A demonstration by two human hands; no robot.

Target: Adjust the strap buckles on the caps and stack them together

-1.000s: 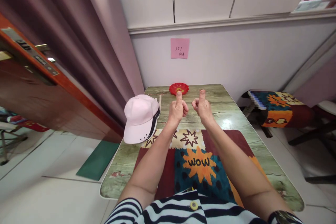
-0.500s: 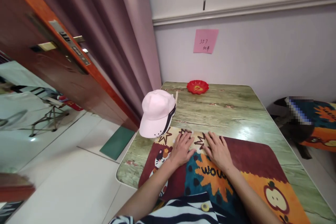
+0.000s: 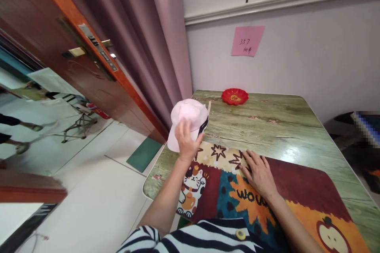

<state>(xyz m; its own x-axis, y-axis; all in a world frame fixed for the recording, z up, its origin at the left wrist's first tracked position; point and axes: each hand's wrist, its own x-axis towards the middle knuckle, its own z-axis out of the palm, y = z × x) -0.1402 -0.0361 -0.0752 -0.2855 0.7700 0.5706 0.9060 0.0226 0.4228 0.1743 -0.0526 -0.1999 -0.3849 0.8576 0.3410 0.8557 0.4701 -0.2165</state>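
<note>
A pale pink cap [image 3: 185, 111] with a dark strip at its side sits on the left part of the table [image 3: 255, 126]. My left hand [image 3: 187, 142] is over the cap's brim, fingers apart and slightly bent; whether it touches the cap I cannot tell. My right hand [image 3: 259, 172] lies flat with fingers spread on a colourful mat [image 3: 293, 178] printed with a cat, the word WOW and an apple. It holds nothing.
A red scalloped plate [image 3: 234, 96] stands near the table's back edge. Behind it, a pink paper note [image 3: 247, 41] is on the wall. To the left are a curtain [image 3: 160, 39], a wooden door [image 3: 86, 63], a green floor mat [image 3: 144, 154] and a person's feet.
My left hand has lifted off the mat and moved left to the cap. The right hand stays on the mat. The view has shifted left, and a person's feet now show at the far left.
</note>
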